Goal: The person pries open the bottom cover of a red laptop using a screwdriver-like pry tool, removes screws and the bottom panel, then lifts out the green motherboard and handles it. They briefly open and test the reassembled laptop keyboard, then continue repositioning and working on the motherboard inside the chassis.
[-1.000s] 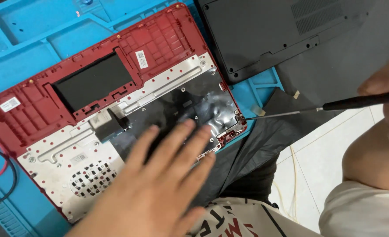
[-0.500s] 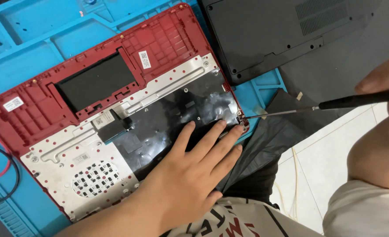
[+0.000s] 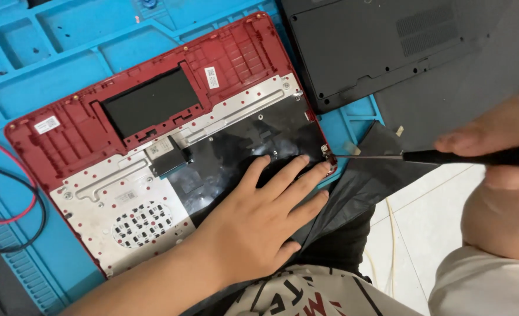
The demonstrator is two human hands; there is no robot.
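Pressing flat on the black film, the left hand steadies the red laptop palmrest on the blue surface; the right hand grips a thin screwdriver at its corner; light, rigid shell, likely fragile

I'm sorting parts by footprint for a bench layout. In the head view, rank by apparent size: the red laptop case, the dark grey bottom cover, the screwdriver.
1. Red laptop case, largest.
2. Dark grey bottom cover, though the frame edge cuts it off, so its rank is unsure.
3. Screwdriver, smallest, held in the right hand.
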